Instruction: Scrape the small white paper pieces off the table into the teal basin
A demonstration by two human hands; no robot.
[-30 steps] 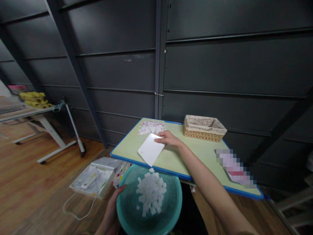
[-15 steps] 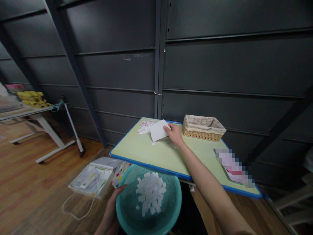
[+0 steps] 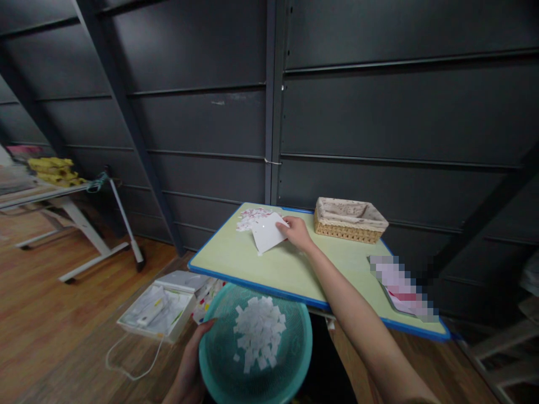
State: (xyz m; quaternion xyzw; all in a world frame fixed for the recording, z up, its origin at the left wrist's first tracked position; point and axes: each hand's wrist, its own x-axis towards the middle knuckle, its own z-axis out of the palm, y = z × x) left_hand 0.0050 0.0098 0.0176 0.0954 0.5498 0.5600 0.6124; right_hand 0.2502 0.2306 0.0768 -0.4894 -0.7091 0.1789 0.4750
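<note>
In my right hand (image 3: 297,231) is a white card (image 3: 268,232), gripped by one edge and tilted over the light green tabletop (image 3: 240,258). Just beyond the card, a loose pile of white and pinkish paper bits (image 3: 248,217) lies at the table's back left corner. My left hand (image 3: 196,350) grips the left rim of a teal mesh basket (image 3: 297,348) below the table's front edge. Small white paper pieces (image 3: 259,331) are heaped in the basket. The fingers of my left hand are mostly hidden beneath the basket.
A lined wicker basket (image 3: 349,224) stands at the table's back right. A phone-like object, its surface pixelated (image 3: 402,289), lies near the right edge. On the floor at left are an opened white box (image 3: 158,311) and a cord (image 3: 130,373). A dark panelled wall (image 3: 202,123) rises behind.
My right hand has moved the card slightly left and toward me, clear of part of the paper pile. My left hand and the teal basket have barely shifted.
</note>
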